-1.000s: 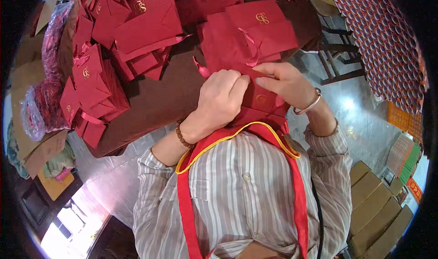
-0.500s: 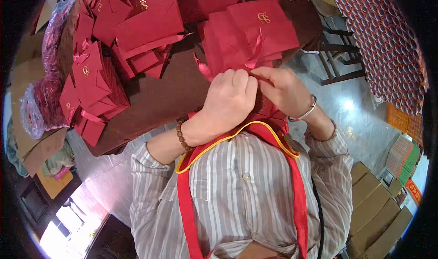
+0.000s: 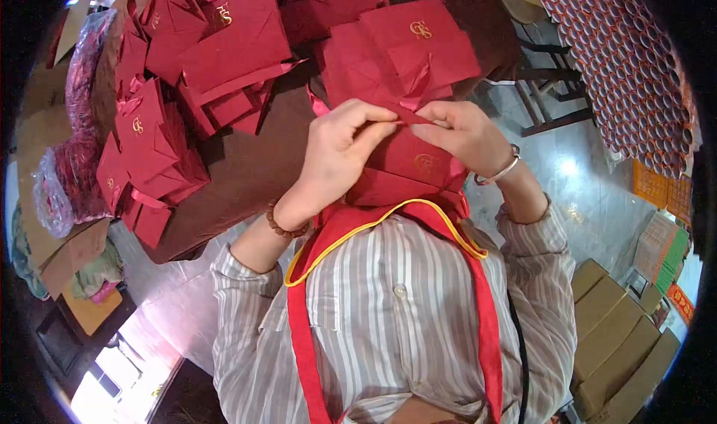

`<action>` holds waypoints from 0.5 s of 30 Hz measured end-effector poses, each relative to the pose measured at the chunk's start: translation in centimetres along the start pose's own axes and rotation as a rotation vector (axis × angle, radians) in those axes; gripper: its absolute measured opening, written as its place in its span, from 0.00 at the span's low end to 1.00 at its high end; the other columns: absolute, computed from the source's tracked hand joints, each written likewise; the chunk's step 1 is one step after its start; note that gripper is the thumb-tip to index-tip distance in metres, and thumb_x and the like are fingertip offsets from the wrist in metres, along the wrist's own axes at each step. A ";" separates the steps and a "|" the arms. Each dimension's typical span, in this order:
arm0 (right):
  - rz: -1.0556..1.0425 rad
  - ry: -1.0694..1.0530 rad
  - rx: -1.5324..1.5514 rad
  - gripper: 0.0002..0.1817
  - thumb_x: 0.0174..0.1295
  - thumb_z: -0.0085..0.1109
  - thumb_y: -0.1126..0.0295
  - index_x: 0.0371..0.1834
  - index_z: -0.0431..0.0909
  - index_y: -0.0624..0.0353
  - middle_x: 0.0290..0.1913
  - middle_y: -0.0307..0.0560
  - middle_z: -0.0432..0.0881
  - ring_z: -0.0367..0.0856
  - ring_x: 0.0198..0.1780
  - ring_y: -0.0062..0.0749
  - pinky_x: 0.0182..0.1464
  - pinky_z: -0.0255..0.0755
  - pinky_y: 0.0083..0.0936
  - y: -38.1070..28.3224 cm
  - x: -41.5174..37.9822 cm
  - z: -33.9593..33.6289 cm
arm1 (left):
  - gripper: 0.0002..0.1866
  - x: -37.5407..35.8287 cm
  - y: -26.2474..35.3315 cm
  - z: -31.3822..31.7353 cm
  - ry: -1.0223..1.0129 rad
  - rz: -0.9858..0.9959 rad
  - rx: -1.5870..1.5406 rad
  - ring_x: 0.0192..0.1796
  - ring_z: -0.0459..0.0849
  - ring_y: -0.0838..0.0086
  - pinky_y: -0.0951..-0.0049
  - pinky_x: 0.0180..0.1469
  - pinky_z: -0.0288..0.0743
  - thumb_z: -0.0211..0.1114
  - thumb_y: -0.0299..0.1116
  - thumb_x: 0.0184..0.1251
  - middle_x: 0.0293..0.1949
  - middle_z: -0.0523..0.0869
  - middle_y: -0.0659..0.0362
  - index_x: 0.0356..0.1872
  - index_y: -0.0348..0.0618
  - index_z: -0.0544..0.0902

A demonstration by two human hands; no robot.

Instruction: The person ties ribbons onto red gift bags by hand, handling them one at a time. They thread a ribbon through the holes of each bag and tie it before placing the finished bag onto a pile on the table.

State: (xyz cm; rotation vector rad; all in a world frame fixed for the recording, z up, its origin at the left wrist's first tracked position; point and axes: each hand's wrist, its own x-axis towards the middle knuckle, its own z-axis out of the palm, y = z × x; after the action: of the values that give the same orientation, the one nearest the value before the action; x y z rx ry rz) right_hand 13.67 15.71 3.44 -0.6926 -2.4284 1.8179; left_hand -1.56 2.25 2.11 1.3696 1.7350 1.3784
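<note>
The fingers of the left hand are pinching shut on a thin red ribbon, and the fingers of the right hand are pinching the same ribbon just beside them. The ribbon is running sideways between the two hands, which are almost touching at the tips. It is sitting at the top of a red paper bag that the person is holding close to the chest, just under both hands. Both hands are equally near to it. The bag's lower part is hiding behind a red sash, and how the ribbon is joining the bag is hard to make out. More red bags are lying in piles on the brown table farther away.
</note>
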 end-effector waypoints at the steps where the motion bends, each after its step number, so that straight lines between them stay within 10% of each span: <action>1: 0.001 -0.001 -0.001 0.10 0.59 0.56 0.70 0.38 0.77 0.67 0.25 0.34 0.74 0.69 0.29 0.12 0.32 0.65 0.14 0.0 0.0 0.0 | 0.07 -0.2 -0.3 -0.3 -0.011 -0.072 -0.077 0.34 0.82 0.75 0.78 0.36 0.73 0.63 0.24 0.57 0.30 0.83 0.55 0.37 0.36 0.81; 4: 0.049 -0.001 0.027 0.10 0.59 0.57 0.69 0.35 0.76 0.66 0.23 0.31 0.70 0.65 0.27 0.11 0.29 0.61 0.14 0.0 0.2 0.2 | 0.06 -0.6 -0.4 -0.9 0.016 -0.226 -0.177 0.32 0.81 0.76 0.78 0.35 0.73 0.64 0.24 0.57 0.30 0.83 0.56 0.35 0.35 0.81; 6: 0.027 0.041 -0.028 0.14 0.55 0.59 0.66 0.36 0.77 0.68 0.30 0.56 0.80 0.80 0.32 0.39 0.36 0.72 0.27 0.0 0.3 0.3 | 0.06 -0.8 -0.2 -1.5 -0.024 -0.347 -0.195 0.35 0.76 0.86 0.83 0.39 0.71 0.62 0.22 0.57 0.32 0.82 0.63 0.36 0.36 0.81; 15: 0.006 -0.046 0.126 0.15 0.55 0.57 0.67 0.39 0.76 0.70 0.32 0.53 0.82 0.79 0.35 0.23 0.37 0.72 0.24 0.3 0.3 -0.5 | 0.08 -1.0 1.5 -0.6 0.011 0.023 0.138 0.34 0.82 0.68 0.74 0.37 0.74 0.64 0.21 0.53 0.31 0.81 0.54 0.35 0.37 0.80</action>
State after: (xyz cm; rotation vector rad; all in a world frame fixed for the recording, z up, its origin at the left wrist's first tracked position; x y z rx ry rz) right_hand 13.64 16.31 3.25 -0.6557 -2.3157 1.9896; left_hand -1.17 1.07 3.56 1.4610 1.8571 1.3015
